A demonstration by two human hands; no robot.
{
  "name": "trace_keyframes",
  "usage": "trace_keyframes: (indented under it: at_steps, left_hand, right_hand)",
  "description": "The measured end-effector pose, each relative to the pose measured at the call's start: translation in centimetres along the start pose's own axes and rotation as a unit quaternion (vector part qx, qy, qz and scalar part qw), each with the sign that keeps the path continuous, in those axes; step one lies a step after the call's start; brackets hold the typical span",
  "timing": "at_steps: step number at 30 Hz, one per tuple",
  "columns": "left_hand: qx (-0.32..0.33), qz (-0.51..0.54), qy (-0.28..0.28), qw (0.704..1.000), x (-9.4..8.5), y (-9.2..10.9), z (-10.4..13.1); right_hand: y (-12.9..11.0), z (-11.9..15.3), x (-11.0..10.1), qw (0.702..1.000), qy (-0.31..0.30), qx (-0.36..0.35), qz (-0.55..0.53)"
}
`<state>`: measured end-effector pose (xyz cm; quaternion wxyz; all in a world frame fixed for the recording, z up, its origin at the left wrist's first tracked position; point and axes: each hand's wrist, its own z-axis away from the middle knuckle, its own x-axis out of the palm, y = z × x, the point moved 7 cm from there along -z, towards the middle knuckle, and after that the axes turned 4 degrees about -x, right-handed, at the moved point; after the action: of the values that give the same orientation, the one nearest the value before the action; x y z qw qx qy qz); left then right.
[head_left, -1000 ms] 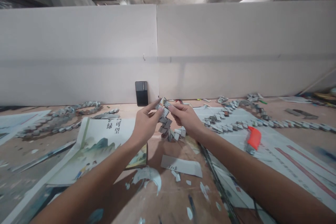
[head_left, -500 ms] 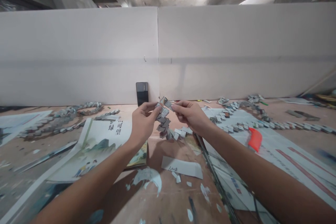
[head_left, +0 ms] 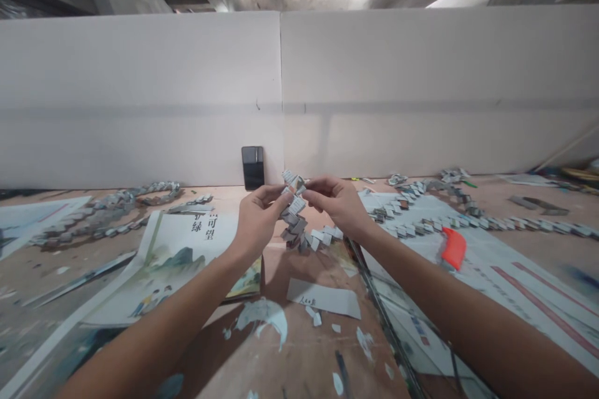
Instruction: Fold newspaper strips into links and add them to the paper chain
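Note:
A chain of folded printed paper [head_left: 294, 224] hangs in a curve between my hands, its lower part reaching right near the tabletop. My left hand [head_left: 262, 212] pinches the chain near its upper end from the left. At the right, my right hand [head_left: 334, 199] has thumb and forefinger pressed together on the top of the same chain. The uppermost folded pieces stick up between the two sets of fingertips. Just below lies a white paper strip [head_left: 324, 298] with handwriting on it.
A black phone [head_left: 253, 168] leans against the white partition [head_left: 140, 100]. More folded paper chains [head_left: 107, 212] lie left and right. An orange-red tool [head_left: 453, 249] rests on papers at the right. An illustrated sheet [head_left: 178, 262] lies left, beside a metal ruler [head_left: 79, 278].
The top pieces of the chain now stand more upright and point up-left. My right hand has shifted slightly left, closer to my left hand.

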<state>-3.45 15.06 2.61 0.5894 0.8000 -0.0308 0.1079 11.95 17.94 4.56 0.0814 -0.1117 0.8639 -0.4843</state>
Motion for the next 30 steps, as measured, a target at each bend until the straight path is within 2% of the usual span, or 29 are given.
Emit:
trace_keyframes:
  at_steps: [6, 11, 13, 15, 18, 20, 23, 28, 30]
  left_hand:
    - [-0.013, -0.018, -0.037, 0.999, 0.6, 0.0, 0.4]
    - [0.013, -0.101, -0.007, 0.995, 0.3, 0.6, 0.3]
    - [0.021, -0.14, -0.005, 0.99, 0.1, 1.1, 0.0]
    - [0.022, -0.173, -0.046, 0.984, 0.1, 1.4, -0.3]
    - [0.014, -0.25, -0.158, 0.955, 0.7, 1.4, -0.5]
    - [0.009, -0.278, -0.182, 0.943, 0.6, 1.1, -0.6]
    - [0.013, -0.244, -0.132, 0.961, 0.1, 0.8, -0.8]
    - [-0.02, -0.125, -0.047, 0.991, 0.1, -0.6, -0.3]
    - [-0.025, -0.098, -0.021, 0.995, 0.1, -1.0, -0.2]
  right_hand:
    - [0.1, 0.1, 0.2, 1.0, 0.009, -0.007, 0.009]
    - [0.7, 0.8, 3.0, 0.989, -0.133, 0.044, -0.043]
    - [1.0, 1.2, 3.5, 0.985, -0.156, 0.066, -0.037]
    - [1.0, 1.4, 3.5, 0.984, -0.161, 0.081, -0.012]
    - [0.8, 1.6, 3.3, 0.981, -0.171, 0.087, 0.041]
    - [0.6, 1.9, 3.6, 0.978, -0.181, 0.092, 0.054]
    - [0.8, 2.4, 4.3, 0.976, -0.179, 0.117, 0.048]
    - [1.8, 3.1, 5.5, 0.987, -0.098, 0.119, 0.037]
    - [2.4, 3.2, 5.7, 0.986, -0.097, 0.133, 0.023]
